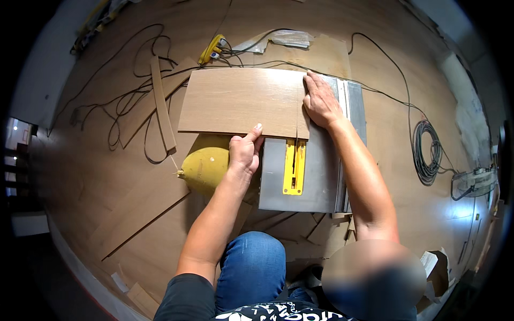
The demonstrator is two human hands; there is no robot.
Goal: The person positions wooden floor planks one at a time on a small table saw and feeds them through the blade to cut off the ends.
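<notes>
A wood-look floor plank [241, 101] lies across the grey top of a table saw [316, 182], its left part overhanging. Close to its right end a thin cut line runs from the near edge, marking off a narrow strip [303, 115]. The line meets the slot of the yellow throat plate [294, 171]; the blade cannot be made out. My left hand [246, 152] grips the plank's near edge, thumb on top and fingers curled underneath. My right hand [320, 101] rests flat against the strip's right edge, fingers stretched toward the far corner.
A stuffed yellow bag [206, 166] bulges beside the saw. Black cables [128, 107] tangle around loose planks [162, 107] on the left. Behind the saw sit a yellow power strip [212, 49] and plastic sheeting [289, 39]. A coiled cable [425, 152] and a lit work lamp [474, 183] are at right.
</notes>
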